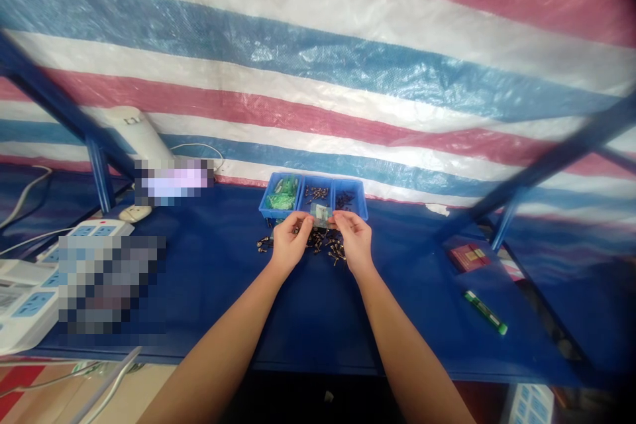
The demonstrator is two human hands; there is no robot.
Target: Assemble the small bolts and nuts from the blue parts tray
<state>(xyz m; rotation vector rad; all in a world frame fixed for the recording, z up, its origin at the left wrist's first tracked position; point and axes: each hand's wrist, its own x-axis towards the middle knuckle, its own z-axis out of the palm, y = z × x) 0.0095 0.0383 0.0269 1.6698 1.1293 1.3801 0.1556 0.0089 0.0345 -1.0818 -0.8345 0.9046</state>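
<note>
Between my hands a small clear plastic bag with a pale patch on it is stretched out. My left hand pinches its left edge with thumb and fingers. At its right edge, my right hand pinches it likewise. Below and around the bag lies a loose pile of small dark and brass-coloured screw-like parts, partly hidden by my hands. Just behind stands a blue three-compartment tray. Its left compartment holds green-printed packets, the middle one brassy small parts, the right one dark small parts.
White power strips and cables lie at the left, beside a blurred-out object. A white cylinder leans at the back left. On the right are a dark red box and a green tube. Blue metal struts frame both sides before a striped sheet.
</note>
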